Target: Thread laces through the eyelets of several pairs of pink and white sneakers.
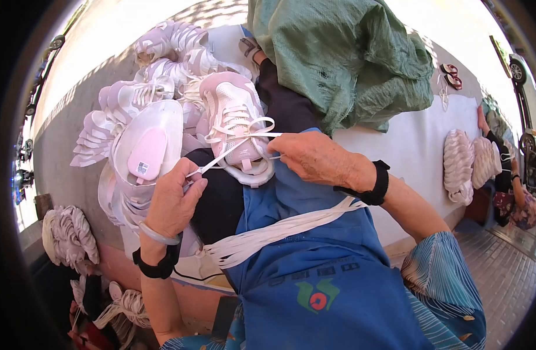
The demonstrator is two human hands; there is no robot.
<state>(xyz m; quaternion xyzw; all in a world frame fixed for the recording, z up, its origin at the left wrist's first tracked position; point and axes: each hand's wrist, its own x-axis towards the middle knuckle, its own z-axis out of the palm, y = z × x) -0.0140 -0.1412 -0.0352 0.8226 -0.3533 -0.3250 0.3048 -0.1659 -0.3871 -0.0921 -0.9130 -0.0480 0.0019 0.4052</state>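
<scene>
A pale pink and white sneaker upper (230, 93) rests across my lap, its toe pointing away from me. White shoelace (236, 119) runs through its eyelets and crosses over the tongue. My left hand (175, 198) pinches one lace end to the left of the upper. On the right side, my right hand (320, 157) has its fingers closed on the other lace end. The lace is drawn out between both hands, with a loop standing up beside the right fingers. A bundle of loose white laces (279, 233) lies over my blue apron (338, 291).
Stacked pink-white uppers (125, 99) crowd the left side, one showing a pink insole-shaped piece (148, 154). A green woven sack (338, 58) fills the far middle. More uppers (457, 166) lie on the white sheet (402, 151) at right, near another person (516, 204). Sandals (451, 77) sit beyond.
</scene>
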